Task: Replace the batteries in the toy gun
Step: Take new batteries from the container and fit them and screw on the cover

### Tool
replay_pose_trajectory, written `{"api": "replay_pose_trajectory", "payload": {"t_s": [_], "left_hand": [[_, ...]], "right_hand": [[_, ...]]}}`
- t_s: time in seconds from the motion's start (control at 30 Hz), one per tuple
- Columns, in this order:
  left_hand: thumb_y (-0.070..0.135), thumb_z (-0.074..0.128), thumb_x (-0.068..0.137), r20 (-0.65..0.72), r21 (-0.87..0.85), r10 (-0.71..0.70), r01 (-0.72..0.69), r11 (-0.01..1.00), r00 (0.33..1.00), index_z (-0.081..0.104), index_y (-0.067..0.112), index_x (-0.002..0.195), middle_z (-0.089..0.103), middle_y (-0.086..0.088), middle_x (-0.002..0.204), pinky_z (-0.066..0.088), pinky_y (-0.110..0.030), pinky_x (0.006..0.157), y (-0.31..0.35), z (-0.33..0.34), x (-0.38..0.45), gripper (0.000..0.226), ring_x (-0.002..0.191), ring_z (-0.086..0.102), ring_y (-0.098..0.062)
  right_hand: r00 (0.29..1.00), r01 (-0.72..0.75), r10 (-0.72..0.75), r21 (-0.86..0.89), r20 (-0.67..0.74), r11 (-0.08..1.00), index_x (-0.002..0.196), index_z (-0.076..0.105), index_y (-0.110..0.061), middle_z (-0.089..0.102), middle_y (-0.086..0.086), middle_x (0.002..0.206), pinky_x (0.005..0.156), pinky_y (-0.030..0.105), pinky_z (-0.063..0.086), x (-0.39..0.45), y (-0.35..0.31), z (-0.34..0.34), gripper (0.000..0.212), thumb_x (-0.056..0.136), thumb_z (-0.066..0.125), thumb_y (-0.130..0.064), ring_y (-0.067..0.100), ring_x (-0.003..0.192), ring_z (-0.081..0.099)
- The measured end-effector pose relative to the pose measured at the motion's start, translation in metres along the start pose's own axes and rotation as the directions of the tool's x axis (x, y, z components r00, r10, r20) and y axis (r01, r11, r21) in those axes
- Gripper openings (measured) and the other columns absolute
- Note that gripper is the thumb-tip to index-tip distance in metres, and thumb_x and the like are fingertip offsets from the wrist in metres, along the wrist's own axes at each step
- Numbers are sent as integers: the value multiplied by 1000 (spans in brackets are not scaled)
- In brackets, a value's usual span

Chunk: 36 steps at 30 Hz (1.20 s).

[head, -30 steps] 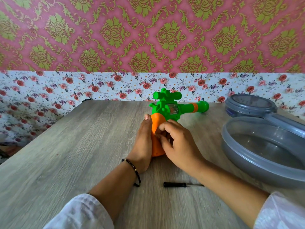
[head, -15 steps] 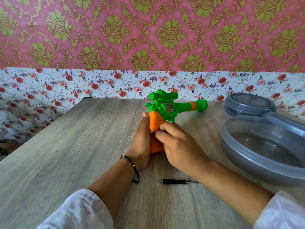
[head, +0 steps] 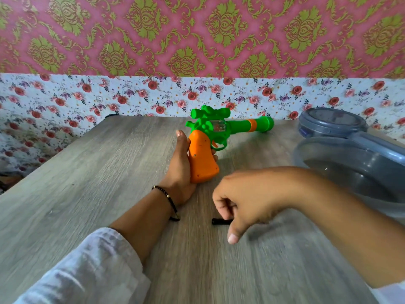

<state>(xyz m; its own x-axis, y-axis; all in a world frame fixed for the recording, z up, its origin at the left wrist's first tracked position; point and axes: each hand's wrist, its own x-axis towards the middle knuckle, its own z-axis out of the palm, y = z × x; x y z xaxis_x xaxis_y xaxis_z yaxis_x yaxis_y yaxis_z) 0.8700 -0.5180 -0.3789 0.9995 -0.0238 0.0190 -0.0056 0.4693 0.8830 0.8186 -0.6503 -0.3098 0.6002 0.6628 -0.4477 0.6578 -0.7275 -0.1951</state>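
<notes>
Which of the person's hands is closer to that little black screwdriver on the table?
The right hand. It hovers over the screwdriver, fingers curled down at the handle. The left hand is farther back, holding the toy gun by its orange grip.

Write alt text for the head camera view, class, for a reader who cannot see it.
A left hand steadies a green and orange toy gun on a wooden table, while the right hand reaches down to a small black screwdriver. Grey plastic containers sit at the right.

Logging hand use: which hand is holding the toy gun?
The left hand, cupped around the orange grip of the toy gun; the right hand is over the screwdriver.
</notes>
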Motion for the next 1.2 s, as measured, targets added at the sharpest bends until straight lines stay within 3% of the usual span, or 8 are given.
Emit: {"api": "replay_pose_trajectory", "payload": {"t_s": [0.1, 0.3, 0.43, 0.6, 0.8, 0.9, 1.1, 1.2], "left_hand": [[59, 14, 96, 7, 27, 6, -7, 1000, 1000, 59, 18, 97, 60, -11, 85, 49, -32, 72, -1, 1, -1, 61, 75, 58, -20], [60, 13, 95, -1, 70, 8, -8, 997, 1000, 58, 28, 95, 61, -8, 88, 50, -35, 74, -1, 0, -2, 55, 77, 62, -23], [59, 12, 95, 7, 78, 24, -24, 997, 1000, 59, 29, 96, 64, -8, 92, 52, -35, 76, -3, 0, 0, 56, 78, 63, -22], [59, 10, 95, 68, 64, 62, -67, 996, 996, 62, 20, 105, 70, -9, 95, 54, -35, 74, -5, -1, 2, 66, 79, 67, -20], [63, 11, 94, 69, 62, 57, -61, 996, 996, 54, 20, 129, 66, -15, 116, 49, -47, 88, -7, -5, 5, 70, 100, 61, -31], [65, 12, 92, 72, 83, 57, -63, 995, 996, 51, 19, 134, 66, -16, 116, 51, -37, 75, -8, -5, 5, 73, 88, 62, -28], [61, 11, 94, 46, 40, 56, -58, 998, 997, 61, 20, 114, 67, -15, 111, 44, -46, 91, -6, -3, 3, 68, 108, 56, -34], [63, 12, 94, 33, 55, 36, -38, 998, 999, 58, 18, 123, 65, -17, 116, 44, -50, 93, -6, -4, 3, 70, 112, 57, -39]], "right_hand": [[998, -60, 60, -48, 13, 997, 91, 64, -8, 64, 4, 83, 51, 26, 36, 6, -3, 6, 35, 72, 78, -34, 15, 69, 54], [999, -38, 38, 9, 4, 999, 78, 66, -11, 56, -5, 63, 49, 21, 35, 8, 2, 6, 21, 76, 75, -29, 6, 57, 48], [980, 50, -46, 12, -194, 999, 74, 64, -12, 62, -1, 65, 55, 28, 41, 7, 7, 0, 18, 81, 69, -28, 12, 58, 55], [738, 310, -48, 274, -673, 910, 75, 56, -9, 62, 8, 62, 59, 40, 50, 8, 21, -10, 16, 84, 65, -18, 23, 58, 62], [481, 484, 38, 301, -876, 821, 86, 60, -16, 68, 10, 76, 70, 50, 53, 21, 25, -4, 5, 82, 62, -15, 28, 71, 67], [433, 461, 54, 273, -900, 844, 87, 61, -17, 69, 6, 78, 70, 49, 54, 23, 28, -3, 8, 80, 62, -14, 26, 73, 68], [466, 407, 62, 276, -883, 871, 85, 64, -16, 70, -1, 80, 74, 40, 54, 26, 26, 0, 13, 80, 67, -5, 11, 72, 66], [452, 395, 63, 263, -890, 880, 84, 65, -16, 70, -1, 79, 73, 39, 53, 24, 24, -1, 12, 80, 67, -5, 12, 73, 66]]}}
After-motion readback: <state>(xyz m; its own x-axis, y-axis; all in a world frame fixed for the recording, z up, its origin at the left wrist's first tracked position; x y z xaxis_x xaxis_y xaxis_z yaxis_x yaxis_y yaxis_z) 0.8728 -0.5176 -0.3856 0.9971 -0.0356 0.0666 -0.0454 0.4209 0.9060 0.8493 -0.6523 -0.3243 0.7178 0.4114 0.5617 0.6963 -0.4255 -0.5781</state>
